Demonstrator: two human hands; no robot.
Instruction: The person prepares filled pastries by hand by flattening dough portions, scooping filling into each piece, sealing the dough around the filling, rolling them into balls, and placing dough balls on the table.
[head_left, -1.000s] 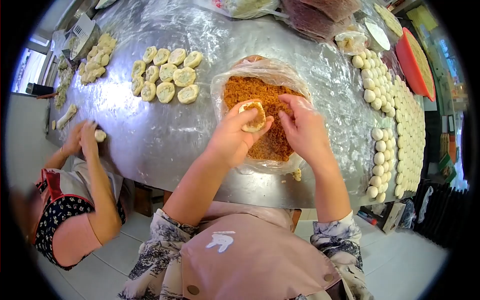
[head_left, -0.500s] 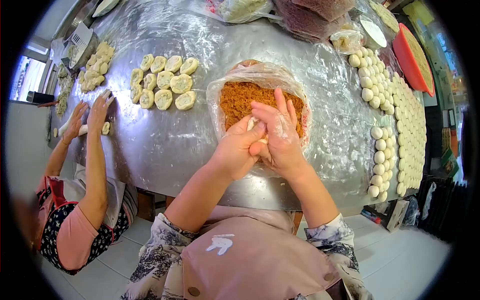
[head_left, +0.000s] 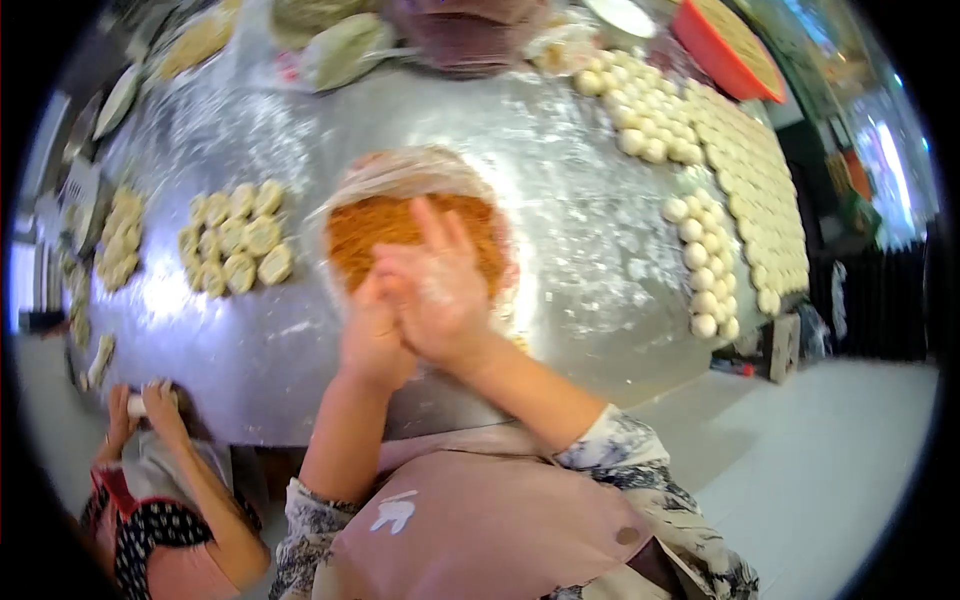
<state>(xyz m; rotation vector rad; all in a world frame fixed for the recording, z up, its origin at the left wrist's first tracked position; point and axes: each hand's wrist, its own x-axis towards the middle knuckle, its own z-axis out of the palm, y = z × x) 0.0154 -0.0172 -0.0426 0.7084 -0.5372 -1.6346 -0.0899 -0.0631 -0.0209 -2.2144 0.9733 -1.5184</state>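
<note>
My left hand [head_left: 374, 338] and my right hand [head_left: 442, 296] are pressed together over the near part of a plastic-lined container [head_left: 415, 172] of orange-brown crumbly filling [head_left: 360, 232]. The left fingers are closed beneath the right palm. Flour whitens the back of my right hand, whose two upper fingers point away from me while the others fold over the left. Whatever lies between the palms is hidden.
Filled dough rounds [head_left: 240, 270] sit left of the filling. Dough balls [head_left: 703, 279] and flattened rounds [head_left: 765, 215] line the right, near a red basin [head_left: 722, 55]. At lower left, a co-worker's hands [head_left: 150, 402] hold a dough piece. Plastic bags [head_left: 470, 30] lie at the back.
My hands came together over the dough and filling, which no longer show between them. The view has turned, shifting the filling leftward. The co-worker's hands, spread half a second ago, now grip dough.
</note>
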